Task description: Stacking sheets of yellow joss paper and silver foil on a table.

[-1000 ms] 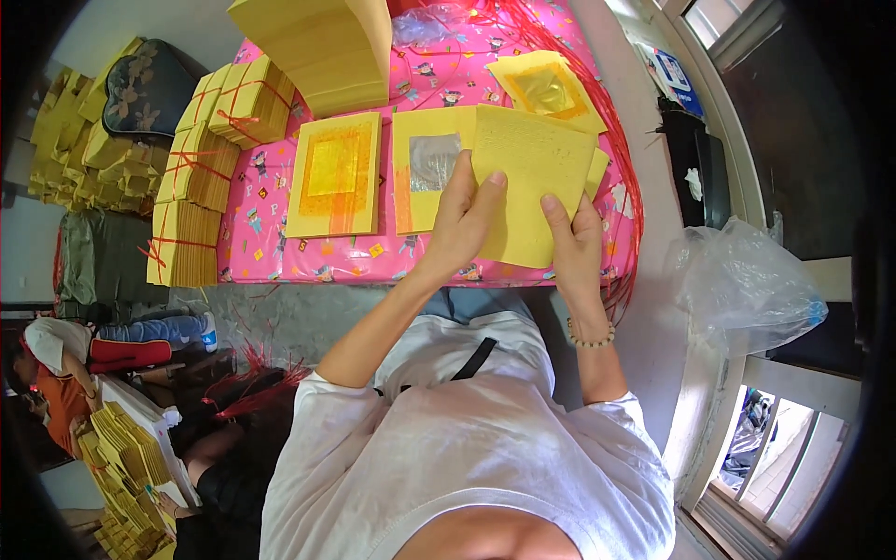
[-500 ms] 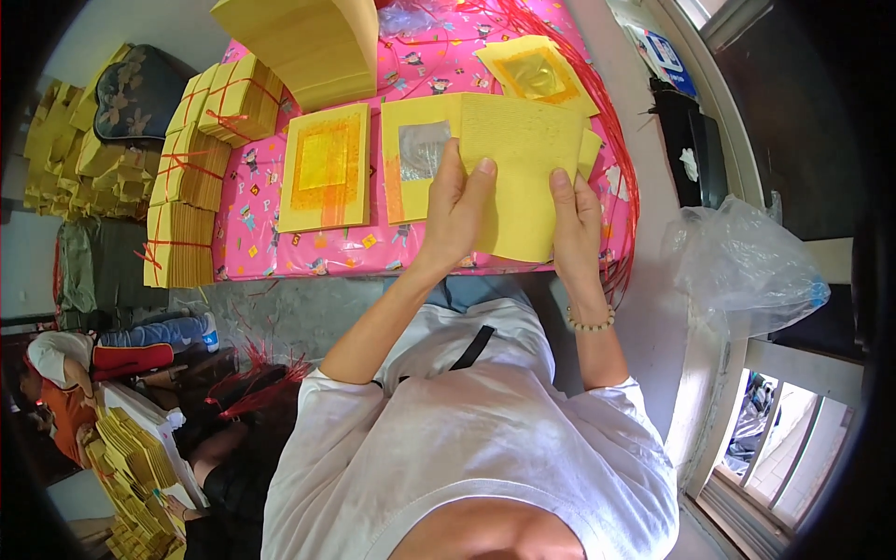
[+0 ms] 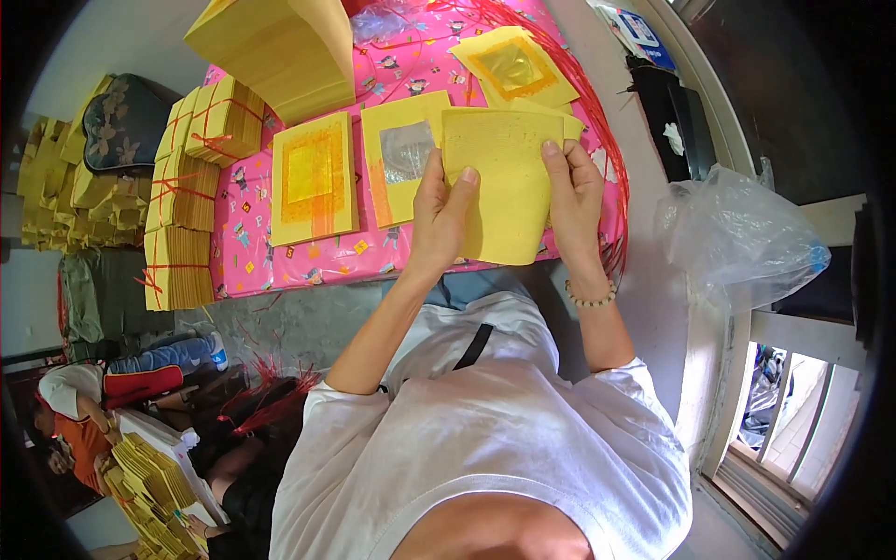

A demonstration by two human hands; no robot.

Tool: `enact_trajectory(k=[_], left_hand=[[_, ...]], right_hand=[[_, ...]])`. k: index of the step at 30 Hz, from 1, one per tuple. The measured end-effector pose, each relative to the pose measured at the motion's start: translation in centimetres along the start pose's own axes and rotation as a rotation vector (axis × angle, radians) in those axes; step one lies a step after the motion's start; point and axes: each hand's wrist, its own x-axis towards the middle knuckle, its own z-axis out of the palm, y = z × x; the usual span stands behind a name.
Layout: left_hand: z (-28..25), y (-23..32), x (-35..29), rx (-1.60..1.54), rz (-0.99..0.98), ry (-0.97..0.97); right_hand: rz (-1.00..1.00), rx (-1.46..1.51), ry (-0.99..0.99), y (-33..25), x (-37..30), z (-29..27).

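Note:
Between both hands I hold a yellow paper sheet (image 3: 504, 191) over the near edge of the table; whether it is one sheet or several I cannot tell. My left hand (image 3: 443, 210) grips its left side, thumb on top. On its right side my right hand (image 3: 574, 191) has the thumb pressed near the upper corner. Just left of the paper lies a yellow sheet with a silver foil square (image 3: 407, 151), partly covered by it. Further left is a stack of yellow paper with a gold and orange square (image 3: 315, 175). Beyond my right hand lie loose gold-foil sheets (image 3: 516, 70).
Bundles of yellow paper tied with red string (image 3: 182, 191) line the left table edge. A tall yellow paper stack (image 3: 280, 61) stands behind. Red strings (image 3: 597, 131) run along the right edge of the pink tablecloth (image 3: 245, 266). A clear plastic bag (image 3: 747, 238) hangs right. People (image 3: 84, 401) sit lower left.
My view has shifted slightly. The left hand has slid outward to the paper's left side, and the right thumb sits higher, near its upper corner. The paper stays between both hands.

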Motion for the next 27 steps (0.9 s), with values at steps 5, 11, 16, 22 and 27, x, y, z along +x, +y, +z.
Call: enact_trajectory(k=[5,11,16,22,27], left_hand=[[-0.2,-0.1,-0.3,-0.004,-0.040,-0.034],[-0.7,0.9,0.8,0.076,-0.060,-0.034],[-0.4,1.8,1.9,0.082,-0.064,-0.086],[-0.6,1.5,2.6,0.059,-0.094,-0.108],[-0.4,1.2,3.8,0.062,-0.114,-0.128]], right_hand=[[-0.079,0.020,0.039,-0.9,1.1,-0.8],[0.103,0.034,-0.143,-2.0,0.5,-1.5],[0.085,-0.074,-0.248,-0.6,0.5,-2.7],[0.178,-0.015,-0.347,-1.8,0.0,-2.7],[0.167,-0.051,-0.385,-1.7,0.5,-3.3]])
